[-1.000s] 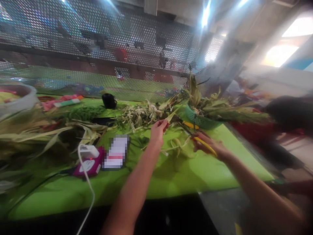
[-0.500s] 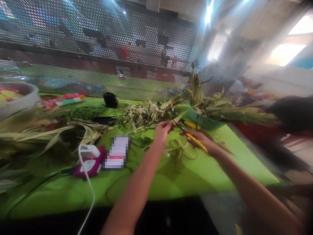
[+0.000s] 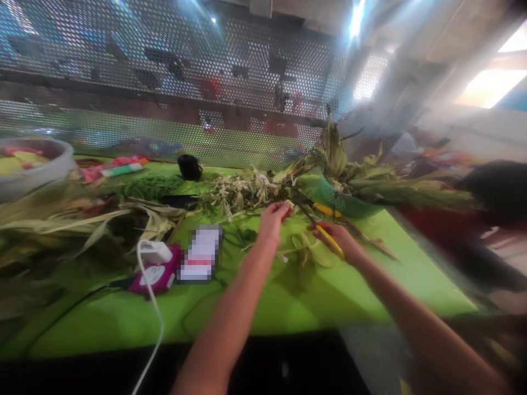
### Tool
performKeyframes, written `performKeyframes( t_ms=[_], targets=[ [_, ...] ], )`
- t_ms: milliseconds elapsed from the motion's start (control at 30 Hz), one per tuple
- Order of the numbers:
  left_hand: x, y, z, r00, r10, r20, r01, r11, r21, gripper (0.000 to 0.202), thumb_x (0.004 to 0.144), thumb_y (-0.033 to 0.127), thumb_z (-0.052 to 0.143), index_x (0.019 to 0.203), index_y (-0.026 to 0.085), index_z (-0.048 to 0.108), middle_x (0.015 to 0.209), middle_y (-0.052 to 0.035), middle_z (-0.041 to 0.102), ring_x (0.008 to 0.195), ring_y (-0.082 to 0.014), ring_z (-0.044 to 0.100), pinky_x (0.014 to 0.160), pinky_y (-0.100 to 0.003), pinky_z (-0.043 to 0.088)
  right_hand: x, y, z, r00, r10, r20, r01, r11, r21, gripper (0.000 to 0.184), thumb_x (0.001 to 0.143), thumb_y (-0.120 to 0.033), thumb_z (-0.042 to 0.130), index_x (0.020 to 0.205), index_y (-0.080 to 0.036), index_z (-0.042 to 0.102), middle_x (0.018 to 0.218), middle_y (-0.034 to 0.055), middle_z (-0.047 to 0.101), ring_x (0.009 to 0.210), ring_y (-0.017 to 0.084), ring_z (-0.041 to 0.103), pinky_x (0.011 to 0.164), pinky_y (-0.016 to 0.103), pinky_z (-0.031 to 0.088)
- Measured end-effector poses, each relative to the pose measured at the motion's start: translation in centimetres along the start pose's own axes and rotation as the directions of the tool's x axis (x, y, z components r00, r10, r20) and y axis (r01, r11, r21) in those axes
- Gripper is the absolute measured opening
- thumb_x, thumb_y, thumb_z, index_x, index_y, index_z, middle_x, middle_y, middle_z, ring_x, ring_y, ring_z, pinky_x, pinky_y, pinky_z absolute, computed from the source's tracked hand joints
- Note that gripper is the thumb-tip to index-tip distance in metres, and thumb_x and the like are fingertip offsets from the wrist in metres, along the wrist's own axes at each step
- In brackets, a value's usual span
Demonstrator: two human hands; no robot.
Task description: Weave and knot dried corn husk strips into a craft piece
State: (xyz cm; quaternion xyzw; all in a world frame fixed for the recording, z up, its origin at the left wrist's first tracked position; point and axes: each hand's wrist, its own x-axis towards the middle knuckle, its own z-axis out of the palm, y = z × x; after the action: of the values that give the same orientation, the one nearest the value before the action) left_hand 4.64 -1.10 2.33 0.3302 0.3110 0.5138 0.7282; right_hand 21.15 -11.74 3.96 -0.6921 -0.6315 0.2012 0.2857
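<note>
My left hand (image 3: pixel 272 220) is closed in a pinch above the green table. A small pale end of corn husk (image 3: pixel 290 204) shows at its fingertips. To its right, my right hand (image 3: pixel 342 240) grips a pair of yellow-handled scissors (image 3: pixel 330 242). Their dark blades point up and left, towards the husk, but whether they are open is too blurred to tell. Below the hands lie curled husk strips (image 3: pixel 307 248). Just behind stands a heap of dried husk pieces (image 3: pixel 242 189).
At the left are a large husk pile (image 3: pixel 86 230), a purple power strip (image 3: pixel 158 277) with a white charger, and a phone (image 3: pixel 201 255). A green basket (image 3: pixel 346 202) with husks stands at the back right. Another person (image 3: pixel 489 192) is at the far right.
The long husk strip that stuck out from my left fingertips no longer shows; only a short end does. My right hand and the scissors have shifted slightly. The view has moved a little.
</note>
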Motion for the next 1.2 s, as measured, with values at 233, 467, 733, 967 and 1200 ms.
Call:
performKeyframes(
  t_ms=[233, 467, 733, 967, 1200],
  targets=[
    [-0.5, 1.0, 0.0, 1.0, 0.018, 0.009, -0.017, 0.999, -0.03, 0.031, 0.059, 0.033, 0.083, 0.077, 0.015, 0.065, 0.069, -0.0015, 0.07, 0.059, -0.0089, 0.059, 0.06, -0.021, 0.042, -0.5, 4.8, -2.3, 0.998, 0.053, 0.033, -0.026, 0.829, -0.559, 0.048, 0.08, -0.032, 0.06, 0.127, -0.024, 0.063, 0.108, 0.0099, 0.073, 0.091, 0.029, 0.068, 0.076, 0.035, 0.049],
    [-0.7, 0.9, 0.7, 0.99, 0.126, 0.066, -0.128, 0.991, 0.031, 0.028, 0.06, 0.032, 0.081, 0.078, 0.016, 0.067, 0.072, 0.0003, 0.068, 0.064, -0.0089, 0.057, 0.069, -0.024, 0.044, 1.5, -1.9, -2.4, 0.949, -0.178, -0.262, 0.191, 0.981, 0.025, 0.033, 0.086, -0.04, 0.059, 0.111, -0.023, 0.071, 0.104, 0.0058, 0.073, 0.093, 0.021, 0.066, 0.085, 0.033, 0.049],
    [-3.2, 2.6, -0.2, 0.982, 0.179, 0.054, -0.184, 0.978, 0.099, 0.019, 0.065, 0.027, 0.078, 0.074, 0.016, 0.066, 0.07, 0.0015, 0.063, 0.069, -0.0097, 0.055, 0.072, -0.023, 0.042, 3.8, -7.3, 2.5, 0.923, -0.13, -0.363, 0.243, 0.926, 0.287, 0.028, 0.076, -0.043, 0.07, 0.083, -0.016, 0.072, 0.077, 0.0047, 0.071, 0.068, 0.016, 0.06, 0.066, 0.028, 0.047],
    [-4.5, 3.4, -1.9, 0.974, 0.224, -0.023, -0.215, 0.956, 0.2, 0.018, 0.068, 0.028, 0.077, 0.073, 0.015, 0.065, 0.066, 0.0011, 0.06, 0.063, -0.0089, 0.049, 0.065, -0.023, 0.038, 3.2, -8.5, 3.7, 0.917, -0.214, -0.336, 0.277, 0.949, 0.152, 0.019, 0.081, -0.036, 0.065, 0.085, -0.018, 0.071, 0.078, 0.0039, 0.07, 0.07, 0.017, 0.059, 0.066, 0.028, 0.044],
    [-5.3, 3.6, -5.8, 0.948, 0.211, 0.237, -0.309, 0.783, 0.54, 0.02, 0.076, 0.025, 0.068, 0.095, 0.018, 0.071, 0.093, -0.0068, 0.071, 0.084, -0.019, 0.06, 0.079, -0.031, 0.043, 2.9, -7.2, 4.2, 0.921, -0.267, -0.283, 0.302, 0.949, 0.089, 0.012, 0.081, -0.03, 0.062, 0.08, -0.018, 0.064, 0.077, 0.003, 0.064, 0.073, 0.017, 0.057, 0.069, 0.028, 0.04]
  ],
)
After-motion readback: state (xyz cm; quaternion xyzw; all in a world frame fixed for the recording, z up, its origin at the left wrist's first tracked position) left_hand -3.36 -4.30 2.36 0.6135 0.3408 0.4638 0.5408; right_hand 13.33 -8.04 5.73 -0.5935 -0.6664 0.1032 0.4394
